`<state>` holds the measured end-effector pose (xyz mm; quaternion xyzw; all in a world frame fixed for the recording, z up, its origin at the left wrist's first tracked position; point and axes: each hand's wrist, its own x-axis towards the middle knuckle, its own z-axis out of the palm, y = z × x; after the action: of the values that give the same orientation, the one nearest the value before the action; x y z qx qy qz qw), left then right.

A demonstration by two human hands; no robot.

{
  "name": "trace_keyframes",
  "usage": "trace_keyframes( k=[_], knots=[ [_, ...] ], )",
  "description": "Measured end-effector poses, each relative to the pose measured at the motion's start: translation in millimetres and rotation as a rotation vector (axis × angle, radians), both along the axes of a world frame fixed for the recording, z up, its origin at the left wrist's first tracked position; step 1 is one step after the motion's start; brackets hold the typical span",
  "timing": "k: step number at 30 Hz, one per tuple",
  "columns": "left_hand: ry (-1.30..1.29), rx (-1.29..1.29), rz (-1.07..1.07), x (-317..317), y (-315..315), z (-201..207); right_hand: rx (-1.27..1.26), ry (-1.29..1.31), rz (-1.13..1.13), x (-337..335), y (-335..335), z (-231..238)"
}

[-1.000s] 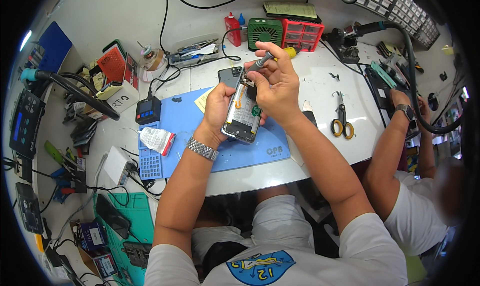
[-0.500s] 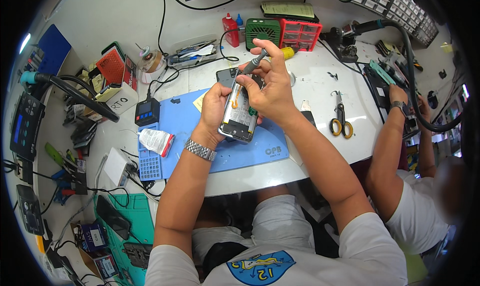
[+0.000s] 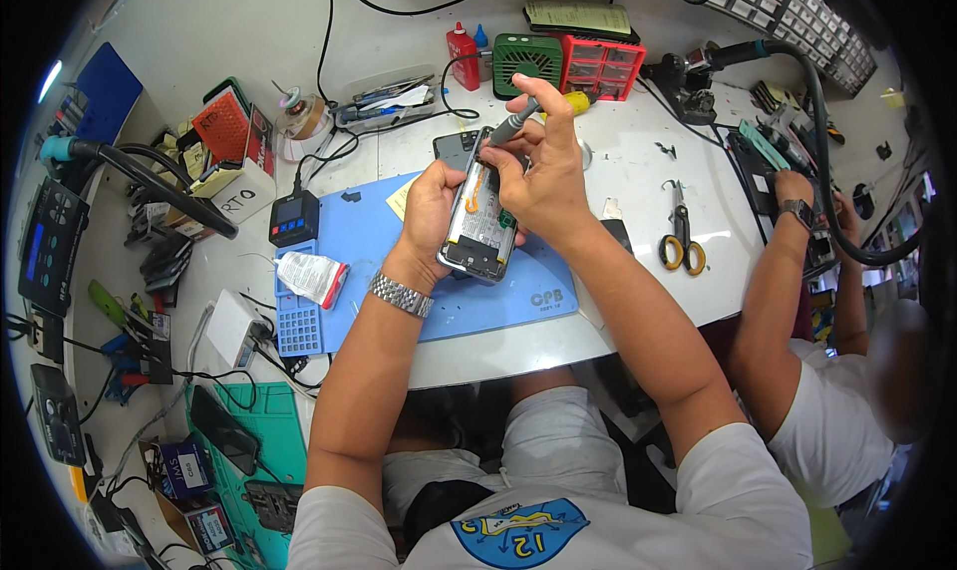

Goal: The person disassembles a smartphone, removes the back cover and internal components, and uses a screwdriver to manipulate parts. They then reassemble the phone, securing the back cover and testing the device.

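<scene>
Phone [image 3: 480, 226], opened at the back with its battery and inner parts showing, is being held up above the blue work mat [image 3: 439, 271], tilted so that its top end is pointing away from the person. It is being gripped along its left edge by the left hand [image 3: 431, 211], whose fingers are being curled around the casing; a metal watch band [image 3: 401, 295] is being worn on that wrist. The right hand [image 3: 543, 176] is being closed around a grey-handled screwdriver [image 3: 516, 123], whose tip is being pressed down at the upper end of the phone, while the lower fingers of that hand are being rested on the phone's right side.

Just beside the mat, 1 pair of yellow-handled scissors [image 3: 681, 239] is lying on the white table [image 3: 638, 191], to the right of the hands. A small crumpled white packet [image 3: 311, 276] is lying at the mat's left edge, near a small black meter with a blue display [image 3: 295, 218]. Farther back, a green fan unit [image 3: 527, 63] and a red drawer box [image 3: 601, 66] are standing side by side, with a red bottle [image 3: 463, 56] to their left. At the right, another person's arm [image 3: 773, 281] is being stretched toward the table's far edge
</scene>
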<state>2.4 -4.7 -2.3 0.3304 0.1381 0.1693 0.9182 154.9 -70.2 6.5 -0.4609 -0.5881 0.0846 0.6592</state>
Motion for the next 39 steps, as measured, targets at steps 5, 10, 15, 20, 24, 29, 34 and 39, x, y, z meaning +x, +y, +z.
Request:
trace_keyframes(
  k=[5,10,15,20,24,29,34,39],
  knots=[
    [0.028,0.023,0.004,-0.9,2.3,-1.3,0.039,-0.037,-0.005,-1.5,-0.1,0.2],
    [-0.004,0.011,-0.005,-1.0,0.7,0.7,0.032,-0.072,-0.043,1.1,0.9,-1.6],
    [0.037,0.017,0.012,-0.6,1.7,0.1,0.076,-0.112,-0.041,0.3,2.3,-3.8],
    [0.0,-0.028,0.01,1.0,0.8,0.7,0.041,0.01,0.022,-2.1,1.7,-3.9],
    [0.019,0.037,0.037,-0.2,-0.7,6.5,0.046,0.242,0.084,-7.7,-0.1,1.8],
    [-0.052,0.038,0.107,-6.0,14.0,-1.9,-0.043,0.345,-0.012,-4.0,0.4,2.4],
    [-0.044,-0.014,0.306,-9.7,26.3,-3.0,-0.347,0.045,-0.102,1.7,-4.2,1.3],
    [0.007,0.014,0.344,-8.6,28.9,-2.4,-0.463,0.103,-0.03,-7.2,-5.2,6.5]
  ],
)
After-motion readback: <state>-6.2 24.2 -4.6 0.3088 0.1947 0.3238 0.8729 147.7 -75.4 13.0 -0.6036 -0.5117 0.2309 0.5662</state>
